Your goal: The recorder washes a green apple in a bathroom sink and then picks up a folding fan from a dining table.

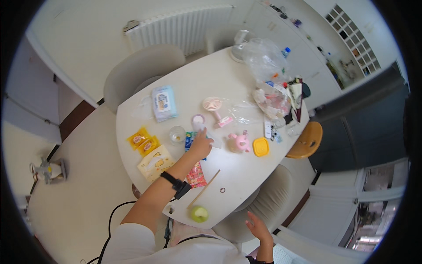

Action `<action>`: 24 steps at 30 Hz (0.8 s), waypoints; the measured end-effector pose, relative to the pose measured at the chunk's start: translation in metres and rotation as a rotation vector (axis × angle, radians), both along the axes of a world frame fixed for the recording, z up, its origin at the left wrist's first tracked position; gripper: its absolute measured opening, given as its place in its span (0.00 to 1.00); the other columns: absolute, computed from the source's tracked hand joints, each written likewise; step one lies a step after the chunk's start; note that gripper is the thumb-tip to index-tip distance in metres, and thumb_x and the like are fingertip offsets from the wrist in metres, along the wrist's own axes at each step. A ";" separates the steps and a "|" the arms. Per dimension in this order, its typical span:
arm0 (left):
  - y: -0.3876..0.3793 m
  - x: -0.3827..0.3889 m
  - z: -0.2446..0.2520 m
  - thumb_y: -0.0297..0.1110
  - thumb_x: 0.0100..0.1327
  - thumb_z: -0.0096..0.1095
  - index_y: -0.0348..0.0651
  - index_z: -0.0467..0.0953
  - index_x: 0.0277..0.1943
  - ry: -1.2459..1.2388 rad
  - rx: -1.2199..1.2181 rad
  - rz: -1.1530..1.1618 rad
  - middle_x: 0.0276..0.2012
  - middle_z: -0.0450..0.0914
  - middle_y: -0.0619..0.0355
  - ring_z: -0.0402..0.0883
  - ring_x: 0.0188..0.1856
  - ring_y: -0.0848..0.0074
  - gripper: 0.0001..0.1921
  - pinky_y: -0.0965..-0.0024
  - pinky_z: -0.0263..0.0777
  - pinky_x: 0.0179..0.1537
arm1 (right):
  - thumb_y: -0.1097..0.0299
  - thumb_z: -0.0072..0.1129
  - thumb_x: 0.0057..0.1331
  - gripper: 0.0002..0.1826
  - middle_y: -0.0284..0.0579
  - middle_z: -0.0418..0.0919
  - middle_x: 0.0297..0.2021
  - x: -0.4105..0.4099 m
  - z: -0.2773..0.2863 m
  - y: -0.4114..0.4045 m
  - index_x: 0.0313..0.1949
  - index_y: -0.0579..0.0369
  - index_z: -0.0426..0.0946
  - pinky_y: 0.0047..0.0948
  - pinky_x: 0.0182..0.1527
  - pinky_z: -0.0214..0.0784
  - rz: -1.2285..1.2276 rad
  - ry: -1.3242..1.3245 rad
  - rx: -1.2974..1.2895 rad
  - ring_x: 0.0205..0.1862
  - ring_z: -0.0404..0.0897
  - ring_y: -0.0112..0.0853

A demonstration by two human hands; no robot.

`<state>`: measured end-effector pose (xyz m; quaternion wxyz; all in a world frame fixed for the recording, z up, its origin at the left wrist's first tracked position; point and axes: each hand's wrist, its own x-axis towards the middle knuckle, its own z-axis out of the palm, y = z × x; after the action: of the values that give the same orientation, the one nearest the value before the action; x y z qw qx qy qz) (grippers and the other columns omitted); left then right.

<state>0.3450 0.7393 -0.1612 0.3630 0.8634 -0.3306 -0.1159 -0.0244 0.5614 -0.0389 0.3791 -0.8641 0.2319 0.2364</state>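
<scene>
My left hand (201, 145) reaches to the middle of the white table, its fingers on a thin white wipe or tissue (216, 142) that shows on both sides of them. Partly under that hand lies a blue and green packet (189, 138). A small round lid-like thing with a purple rim (198, 118) sits just beyond the fingertips. A clear glass (177, 134) stands to the left, and a pink teapot-shaped toy (241, 142) to the right. My right hand (258, 227) is off the table at the lower right, fingers apart, holding nothing.
Around are a wipes pack (165, 104), yellow packets (148, 145), a tissue pack (156, 163), a pink packet (196, 176), a stick (204, 188), a bitten green apple (199, 214), a pink fan (212, 104), a yellow lid (261, 147) and plastic bags (265, 61). Chairs (145, 61) surround the table.
</scene>
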 end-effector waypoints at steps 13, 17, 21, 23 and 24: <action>-0.011 -0.002 -0.018 0.38 0.55 0.56 0.52 0.74 0.47 -0.093 0.397 0.015 0.63 0.54 0.54 0.48 0.65 0.57 0.16 0.37 0.36 0.59 | 0.61 0.50 0.61 0.25 0.58 0.68 0.51 -0.015 -0.001 0.010 0.56 0.58 0.61 0.37 0.53 0.60 -0.045 -0.038 -0.071 0.52 0.68 0.48; -0.006 -0.005 -0.010 0.36 0.55 0.56 0.51 0.71 0.51 -0.094 0.486 -0.153 0.63 0.54 0.57 0.49 0.65 0.59 0.18 0.35 0.37 0.58 | 0.62 0.49 0.62 0.25 0.58 0.68 0.51 -0.002 0.004 0.011 0.56 0.59 0.61 0.37 0.53 0.60 -0.030 -0.067 -0.043 0.52 0.67 0.48; -0.009 -0.008 -0.028 0.35 0.56 0.55 0.48 0.67 0.54 -0.210 0.508 -0.091 0.62 0.57 0.59 0.51 0.65 0.63 0.21 0.35 0.37 0.58 | 0.63 0.49 0.62 0.25 0.58 0.68 0.51 -0.005 0.010 0.002 0.56 0.59 0.61 0.37 0.54 0.60 -0.022 -0.075 0.000 0.52 0.68 0.48; -0.015 -0.010 -0.022 0.34 0.56 0.54 0.43 0.63 0.57 -0.224 0.471 -0.016 0.61 0.59 0.61 0.52 0.64 0.67 0.24 0.35 0.37 0.57 | 0.62 0.49 0.62 0.24 0.54 0.67 0.53 -0.015 0.002 -0.009 0.56 0.56 0.62 0.34 0.55 0.59 -0.033 -0.082 0.009 0.54 0.67 0.45; -0.020 -0.015 -0.007 0.32 0.56 0.53 0.40 0.64 0.55 -0.264 0.337 0.048 0.57 0.65 0.57 0.57 0.62 0.64 0.23 0.43 0.40 0.61 | 0.62 0.49 0.62 0.24 0.54 0.67 0.53 -0.017 0.002 -0.015 0.56 0.56 0.62 0.34 0.55 0.59 -0.035 -0.082 0.019 0.54 0.67 0.45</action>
<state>0.3300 0.7196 -0.1677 0.1700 0.9272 -0.3304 -0.0468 -0.0418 0.5465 -0.0374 0.4007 -0.8652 0.2289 0.1963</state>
